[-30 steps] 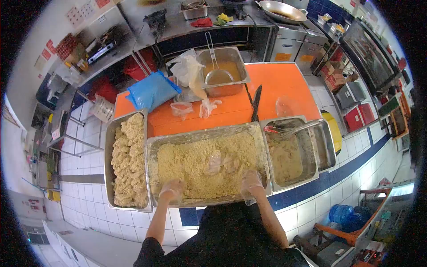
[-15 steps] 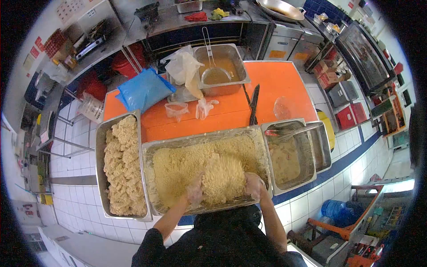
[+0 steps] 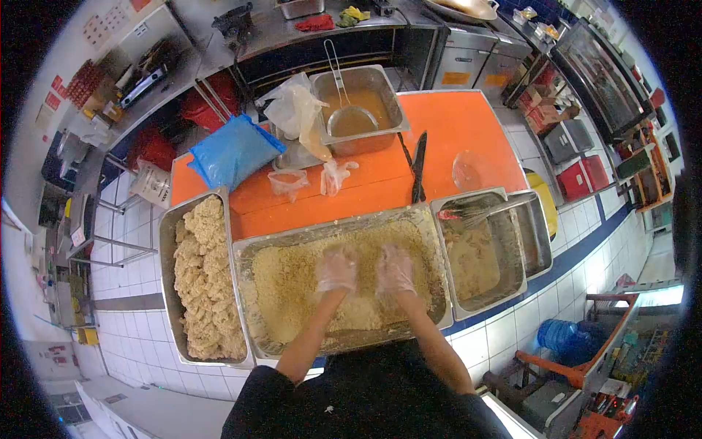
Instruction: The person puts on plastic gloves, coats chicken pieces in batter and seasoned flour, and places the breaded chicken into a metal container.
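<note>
Both of my hands wear clear plastic gloves and are down in a large metal pan [image 3: 245, 311] of pale, crumbly breading [image 3: 289, 282]. My left hand [image 3: 337, 269] touches the breading left of the pan's middle. Level with it, a short gap away, my right hand [image 3: 395, 270] does the same. The fingers of both point away from me and look stretched out, though blurred, with the tips partly sunk in crumbs. Any piece under the hands is hidden. Against the pan's left side stands a long metal tray [image 3: 164, 282] heaped with crumb-coated pieces [image 3: 208, 282].
At right, a metal pan of cloudy batter [image 3: 472, 267] holds a whisk [image 3: 479, 216]. Across the orange table [image 3: 468, 121] lie a blue bag [image 3: 235, 151], plastic bags [image 3: 296, 110], a black knife [image 3: 418, 168], and a pan of brownish liquid [image 3: 376, 99] with a strainer [image 3: 352, 121].
My hands have come apart from the mound of breading lifted between them near the pan's front edge. They have moved forward and closer together, and the mound has dropped into the pan.
</note>
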A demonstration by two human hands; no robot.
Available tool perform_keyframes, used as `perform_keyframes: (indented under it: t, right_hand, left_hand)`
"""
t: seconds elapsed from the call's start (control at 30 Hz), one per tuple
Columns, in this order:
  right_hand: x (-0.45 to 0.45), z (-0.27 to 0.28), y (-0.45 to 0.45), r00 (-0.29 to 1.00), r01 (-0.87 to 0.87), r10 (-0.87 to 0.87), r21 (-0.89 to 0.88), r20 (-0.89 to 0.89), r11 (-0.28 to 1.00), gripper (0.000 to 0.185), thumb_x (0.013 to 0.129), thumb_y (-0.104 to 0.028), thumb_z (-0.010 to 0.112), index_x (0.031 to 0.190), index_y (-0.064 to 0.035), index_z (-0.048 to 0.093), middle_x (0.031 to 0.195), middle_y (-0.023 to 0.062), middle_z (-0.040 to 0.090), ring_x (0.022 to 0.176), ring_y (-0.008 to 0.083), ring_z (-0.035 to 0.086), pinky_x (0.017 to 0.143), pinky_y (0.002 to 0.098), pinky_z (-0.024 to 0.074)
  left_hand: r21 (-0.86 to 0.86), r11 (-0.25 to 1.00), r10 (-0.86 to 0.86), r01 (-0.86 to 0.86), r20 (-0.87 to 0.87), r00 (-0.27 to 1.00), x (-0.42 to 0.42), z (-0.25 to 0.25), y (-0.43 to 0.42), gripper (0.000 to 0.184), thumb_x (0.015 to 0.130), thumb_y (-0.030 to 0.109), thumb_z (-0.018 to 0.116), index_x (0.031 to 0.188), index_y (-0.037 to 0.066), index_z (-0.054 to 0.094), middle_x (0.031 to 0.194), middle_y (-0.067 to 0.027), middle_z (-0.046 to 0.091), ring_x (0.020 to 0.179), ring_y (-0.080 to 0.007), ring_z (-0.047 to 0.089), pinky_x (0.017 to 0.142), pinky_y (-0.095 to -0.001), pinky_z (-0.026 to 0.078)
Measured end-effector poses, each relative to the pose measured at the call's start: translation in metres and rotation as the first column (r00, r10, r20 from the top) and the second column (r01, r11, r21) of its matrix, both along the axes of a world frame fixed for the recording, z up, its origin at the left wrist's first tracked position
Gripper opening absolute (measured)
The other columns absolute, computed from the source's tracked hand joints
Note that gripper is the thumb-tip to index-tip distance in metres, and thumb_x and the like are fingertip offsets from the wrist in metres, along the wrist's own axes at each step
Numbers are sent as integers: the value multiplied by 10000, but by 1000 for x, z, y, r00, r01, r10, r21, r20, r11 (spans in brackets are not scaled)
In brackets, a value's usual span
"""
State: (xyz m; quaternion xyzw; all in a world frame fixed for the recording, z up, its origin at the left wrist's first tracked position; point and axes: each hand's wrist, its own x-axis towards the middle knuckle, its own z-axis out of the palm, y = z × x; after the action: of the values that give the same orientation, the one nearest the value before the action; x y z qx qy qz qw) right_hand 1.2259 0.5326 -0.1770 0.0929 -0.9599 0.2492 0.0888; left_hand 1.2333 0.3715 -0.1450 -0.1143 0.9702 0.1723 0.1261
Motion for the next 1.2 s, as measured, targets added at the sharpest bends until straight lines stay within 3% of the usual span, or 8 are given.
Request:
perform_keyframes:
  t: [0.13,0.23,0.47,0.63,0.73,0.93,1.13,1.2]
  right_hand:
    - [4,-24,-13,999,-40,38,-143,-16,989,359,788,-126,556,1117,15,572,1106,235,598,1037,411,559,918,483,431]
    - [21,-59,-3,933,-268,272,-51,237,962,445,816,-198,549,1204,21,534,1183,268,554,1144,429,491,993,507,362]
    - [4,-65,-18,938,-23,-12,98,347,995,523,845,-282,499,1293,-14,464,1309,251,462,1234,462,386,1045,558,268]
    - [-3,-36,-19,954,-14,-6,65,299,998,514,824,-309,534,1270,-55,510,1352,238,421,1255,451,370,1052,594,242]
    - [12,-59,-26,925,-380,229,724,304,575,453,846,-295,518,1241,-73,535,1311,240,461,1237,460,382,1047,605,237]
    - [-16,-26,-33,900,157,-142,-4,411,988,484,866,-266,495,1294,-39,483,1345,204,463,1208,430,438,1057,530,276]
    - [14,-27,47,865,-496,424,341,268,799,444,882,-336,511,1243,-82,555,1377,162,449,1207,312,484,987,452,399]
    - [8,-61,58,599,-222,557,-549,576,806,513,876,-389,549,1289,-86,518,1408,165,411,1221,261,477,965,437,421]
  left_hand:
    - [-116,993,-73,10,-560,825,15,-82,18,406,924,364,416,1124,42,564,1033,-233,591,936,-372,578,803,-477,441]
    - [280,943,167,-178,65,984,19,0,24,431,929,370,398,1114,7,539,1048,-259,579,979,-411,548,829,-507,422]
    - [164,983,125,-77,-313,942,23,-49,27,521,929,390,373,1232,-22,472,1273,-269,460,1194,-433,413,1023,-489,312]
    - [203,945,249,-255,53,967,30,-85,28,667,923,347,408,1422,-49,212,1487,-256,179,1384,-381,169,1126,-496,148]
    - [325,874,430,-361,-173,886,39,-166,38,690,922,330,419,1448,-29,154,1499,-249,150,1391,-379,148,1132,-495,123]
    - [74,914,400,-399,-8,916,27,-174,26,639,915,383,440,1390,-26,316,1420,-267,330,1318,-358,330,1104,-402,247]
    - [385,818,154,-427,568,808,36,-4,-30,643,878,592,472,1148,28,622,1103,-218,608,1072,-289,557,901,-398,433]
    - [626,758,12,-182,265,964,71,-69,-43,630,869,574,511,1201,44,589,1111,-195,609,1073,-269,557,891,-400,445]
